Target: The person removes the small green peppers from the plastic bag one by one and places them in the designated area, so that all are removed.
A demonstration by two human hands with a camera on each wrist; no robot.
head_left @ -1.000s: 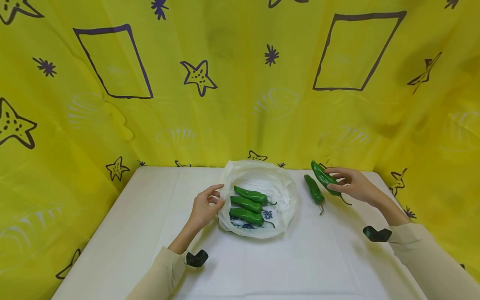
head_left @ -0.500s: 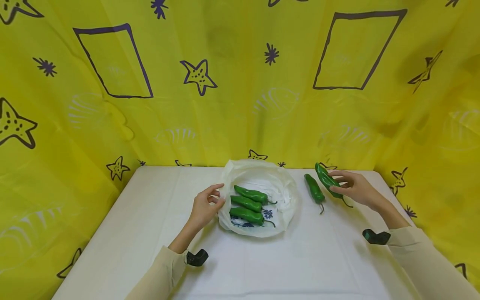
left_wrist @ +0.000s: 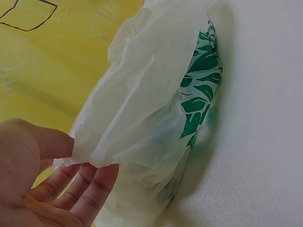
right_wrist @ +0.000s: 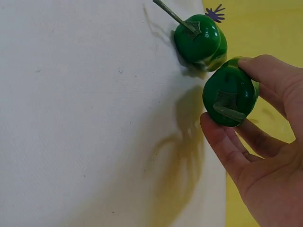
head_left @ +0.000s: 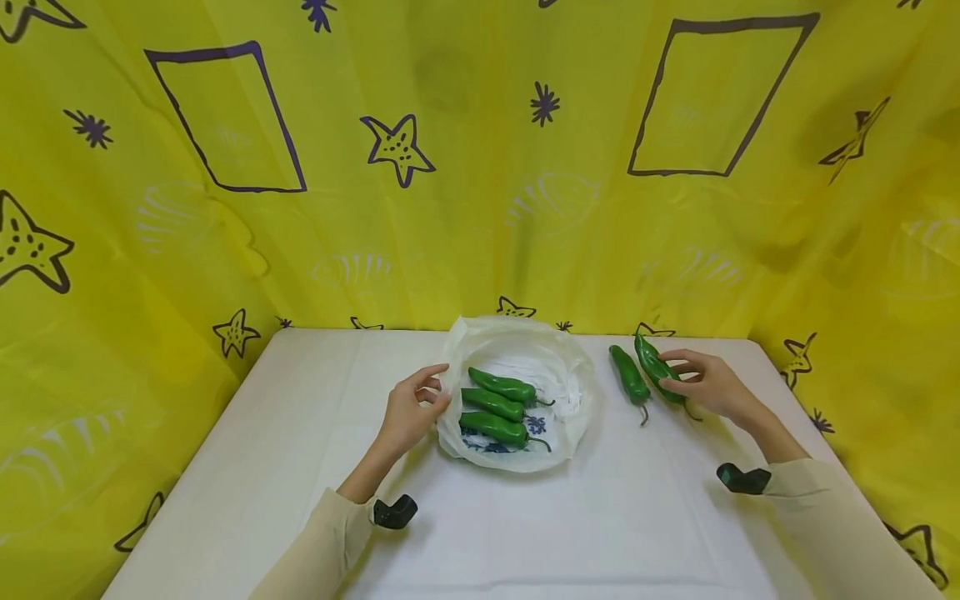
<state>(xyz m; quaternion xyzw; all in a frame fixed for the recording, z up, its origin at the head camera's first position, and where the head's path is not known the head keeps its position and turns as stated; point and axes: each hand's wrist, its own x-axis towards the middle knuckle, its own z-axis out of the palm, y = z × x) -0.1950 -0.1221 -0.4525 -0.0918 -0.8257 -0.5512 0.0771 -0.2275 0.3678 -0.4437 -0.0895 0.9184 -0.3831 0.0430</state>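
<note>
My left hand [head_left: 409, 414] pinches the rim of a thin whitish plastic bag [head_left: 566, 342], which stands open on the table. In the left wrist view the bag [left_wrist: 142, 94] shows a green leaf print low on its side. Three green peppers lie side by side inside the bag, the lowest pepper [head_left: 491, 428] nearest me. At the right, my right hand [head_left: 712, 385] holds another green pepper [head_left: 652, 362] between thumb and fingers. In the right wrist view that pepper [right_wrist: 229, 94] shows its stem end. Just left of it lies one more pepper [head_left: 628, 375] on the table.
A white cloth covers the table [head_left: 600, 525]. Yellow curtain [head_left: 480, 217] with dark starfish drawings hangs behind the table and along both sides. Dark wrist cameras sit at both cuffs, the left camera [head_left: 395, 512] close to the table.
My right hand has moved slightly right and down with its pepper, which now lies close beside the loose pepper. My left hand and the bag have stayed in place.
</note>
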